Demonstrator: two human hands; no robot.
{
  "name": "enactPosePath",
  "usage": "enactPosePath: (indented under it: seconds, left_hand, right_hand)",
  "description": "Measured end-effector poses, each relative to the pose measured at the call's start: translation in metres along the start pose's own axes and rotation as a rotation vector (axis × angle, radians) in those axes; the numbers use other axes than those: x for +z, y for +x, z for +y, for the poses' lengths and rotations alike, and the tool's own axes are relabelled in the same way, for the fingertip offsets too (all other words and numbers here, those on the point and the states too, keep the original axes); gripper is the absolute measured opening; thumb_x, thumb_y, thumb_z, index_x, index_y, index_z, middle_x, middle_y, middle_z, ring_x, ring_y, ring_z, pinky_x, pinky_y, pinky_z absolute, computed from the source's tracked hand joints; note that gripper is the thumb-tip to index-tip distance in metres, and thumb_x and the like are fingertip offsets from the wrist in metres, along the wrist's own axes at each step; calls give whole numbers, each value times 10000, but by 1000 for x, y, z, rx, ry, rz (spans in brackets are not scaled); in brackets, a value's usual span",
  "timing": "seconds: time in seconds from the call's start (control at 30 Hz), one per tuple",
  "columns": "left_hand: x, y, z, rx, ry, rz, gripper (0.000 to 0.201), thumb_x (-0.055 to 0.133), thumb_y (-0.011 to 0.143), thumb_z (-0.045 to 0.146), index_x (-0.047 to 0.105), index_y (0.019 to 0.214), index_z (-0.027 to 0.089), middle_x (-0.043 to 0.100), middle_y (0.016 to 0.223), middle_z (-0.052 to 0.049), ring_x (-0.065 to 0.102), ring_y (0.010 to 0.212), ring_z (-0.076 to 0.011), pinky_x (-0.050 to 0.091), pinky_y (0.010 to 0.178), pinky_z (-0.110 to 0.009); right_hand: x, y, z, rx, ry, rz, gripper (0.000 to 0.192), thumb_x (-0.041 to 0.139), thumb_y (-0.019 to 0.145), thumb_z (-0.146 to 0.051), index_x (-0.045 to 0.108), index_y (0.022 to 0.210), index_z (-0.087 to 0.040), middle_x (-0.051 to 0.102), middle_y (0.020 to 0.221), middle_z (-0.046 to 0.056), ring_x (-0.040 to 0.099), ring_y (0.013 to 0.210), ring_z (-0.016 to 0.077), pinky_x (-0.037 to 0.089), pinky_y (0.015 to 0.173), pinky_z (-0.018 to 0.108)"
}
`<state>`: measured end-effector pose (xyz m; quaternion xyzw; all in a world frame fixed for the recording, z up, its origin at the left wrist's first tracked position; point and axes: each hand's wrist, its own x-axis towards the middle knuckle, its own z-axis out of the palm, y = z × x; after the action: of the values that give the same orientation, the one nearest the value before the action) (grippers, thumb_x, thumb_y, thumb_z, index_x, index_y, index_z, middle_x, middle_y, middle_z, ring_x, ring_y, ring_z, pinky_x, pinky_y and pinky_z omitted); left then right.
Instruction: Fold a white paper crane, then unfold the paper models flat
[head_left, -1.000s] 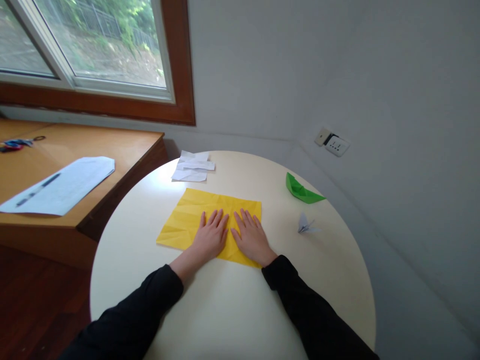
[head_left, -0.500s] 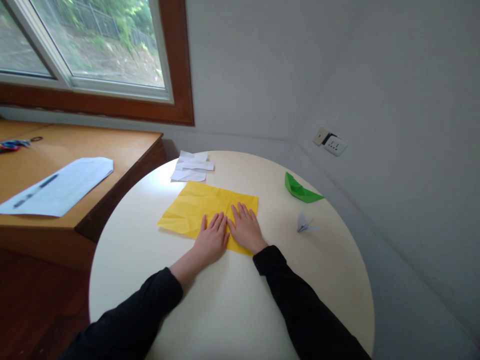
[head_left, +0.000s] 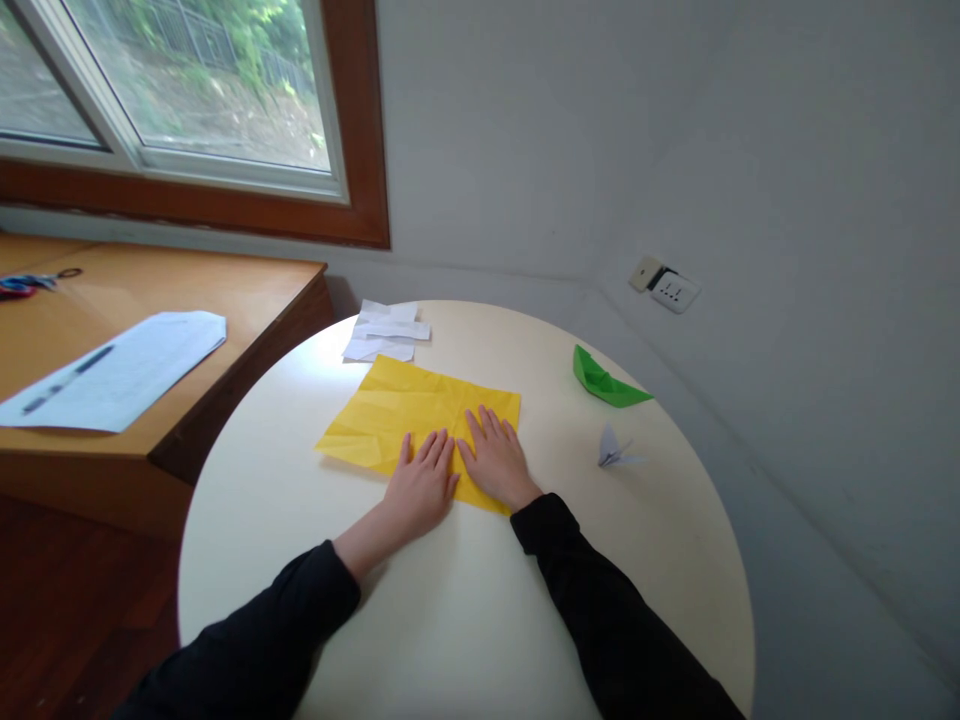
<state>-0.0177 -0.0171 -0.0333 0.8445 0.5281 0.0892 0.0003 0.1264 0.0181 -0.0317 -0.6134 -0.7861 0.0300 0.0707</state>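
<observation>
A creased yellow paper sheet [head_left: 409, 410] lies flat on the round cream table [head_left: 465, 600]. My left hand [head_left: 420, 485] rests palm down on the sheet's near edge, fingers spread. Beside it, my right hand [head_left: 495, 460] presses flat on the sheet's near right part, fingers apart. The two hands nearly touch. Neither hand grips anything. Both arms wear black sleeves.
Folded white paper [head_left: 386, 332] lies just beyond the yellow sheet. A green paper boat [head_left: 606, 380] and a small pale folded paper figure [head_left: 611, 447] sit at the right. A wooden desk [head_left: 247, 300] at the left carries a white sheet [head_left: 112, 370] and scissors [head_left: 30, 282].
The yellow sheet has slid away from me under my hands over the last second, so my hands now lie at its near edge instead of its middle.
</observation>
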Motion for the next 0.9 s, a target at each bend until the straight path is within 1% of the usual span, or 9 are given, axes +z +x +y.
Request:
enactPosePath:
  seconds: [0.1,0.2,0.3,0.47,0.63,0.77,0.9]
  left_hand:
    - [-4,-4,0,10,16,-9,461,263,905,295,418,1312,142,409,1384,-121,355,1287,-246,172,1073,-514]
    - [-10,-8,1,12,31,-40,461,269,902,280,428,1303,116,416,1376,-133,369,1278,-250,194,1068,-508]
    - [-13,-14,2,35,49,-28,460,285,898,284,447,1289,101,427,1364,-152,380,1270,-254,208,1066,-493]
    - [-12,-29,3,65,58,-17,467,290,894,289,460,1280,89,440,1350,-167,394,1258,-264,231,1062,-494]
    - [-12,-47,4,81,70,1,475,274,899,310,473,1272,93,447,1345,-163,404,1251,-265,240,1062,-488]
    - [-12,-58,5,87,86,18,464,300,898,319,483,1263,98,457,1341,-149,408,1250,-256,254,1060,-461]
    - [-8,-65,2,93,77,45,480,299,904,340,435,1298,103,437,1359,-137,387,1266,-250,275,1048,-444]
  right_hand:
    - [0,0,0,3,-3,12,552,262,912,-408,265,1394,-139,248,1469,124,186,1360,216,117,1086,379]
    - [1,0,0,3,0,16,553,269,908,-408,276,1390,-137,253,1466,126,193,1358,224,117,1087,381]
    - [1,0,1,-1,0,18,552,266,909,-406,274,1391,-137,255,1466,127,192,1358,222,115,1088,384]
    - [3,0,1,-4,-1,22,553,262,911,-405,260,1396,-138,250,1468,125,180,1362,216,110,1088,388]
    - [2,1,2,4,-2,-3,560,252,913,-418,247,1401,-144,225,1477,119,166,1367,214,102,1090,387]
    - [2,1,2,6,6,-16,561,254,914,-419,242,1403,-143,222,1477,124,160,1368,212,102,1088,389]
    - [1,1,3,-4,30,-13,558,245,916,-427,253,1399,-148,226,1477,119,157,1369,207,105,1088,388]
